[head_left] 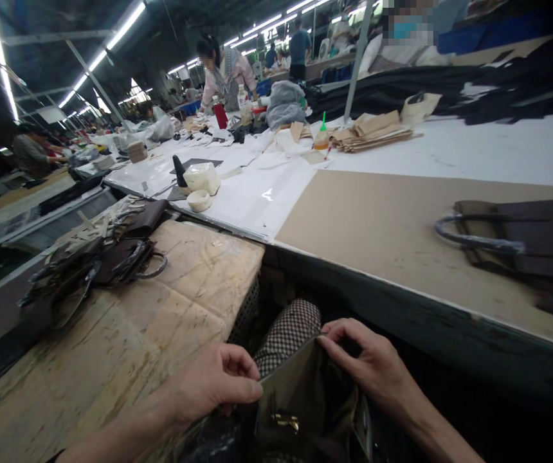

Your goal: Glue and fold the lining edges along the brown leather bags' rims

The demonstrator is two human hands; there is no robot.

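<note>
Low in the view, in my lap, I hold a dark olive bag piece (300, 392) with a small gold metal fitting (285, 421) on it. My left hand (218, 379) pinches its left edge between thumb and fingers. My right hand (366, 363) pinches the top right corner of the same piece. Under it shows my checked trouser leg (289, 331). Both hands are closed on the piece.
A worn wooden bench (170, 308) at left carries a pile of dark bag parts with handles (93, 263). A long white and cardboard-covered worktable (382, 218) runs ahead, with a dark handled bag (522, 241) at right, tape rolls (200, 190), a glue bottle (322, 136). Other people work further back.
</note>
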